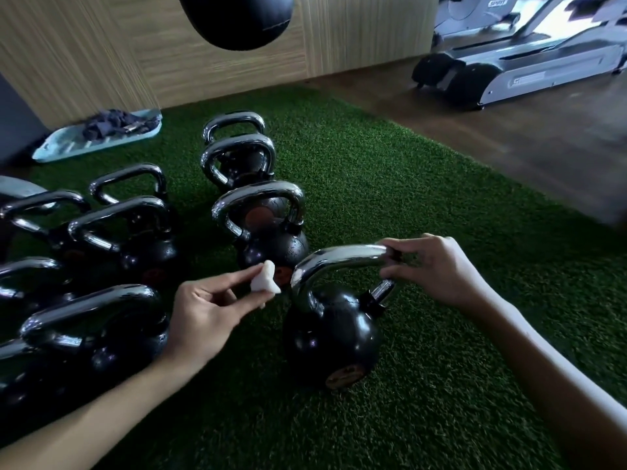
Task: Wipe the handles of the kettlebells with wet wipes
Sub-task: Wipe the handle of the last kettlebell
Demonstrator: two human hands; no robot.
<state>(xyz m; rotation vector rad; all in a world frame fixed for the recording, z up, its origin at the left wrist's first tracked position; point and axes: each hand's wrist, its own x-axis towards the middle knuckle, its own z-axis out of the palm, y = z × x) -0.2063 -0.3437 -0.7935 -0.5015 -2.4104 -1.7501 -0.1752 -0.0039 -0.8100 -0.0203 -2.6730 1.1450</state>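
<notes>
A black kettlebell (334,337) with a chrome handle (334,257) stands on the green turf in front of me, apart from the others. My right hand (437,269) grips the right end of that handle. My left hand (203,313) pinches a small crumpled white wet wipe (266,279) just left of the handle, not touching it. Several more black kettlebells with chrome handles stand in rows to the left and behind, the nearest one (268,228) directly beyond the wipe.
A light blue tray (68,145) with dark cloth lies at the back left by the wooden wall. A black punching bag (237,18) hangs overhead. A treadmill (515,76) stands on the wooden floor at the back right. Turf extends to the right.
</notes>
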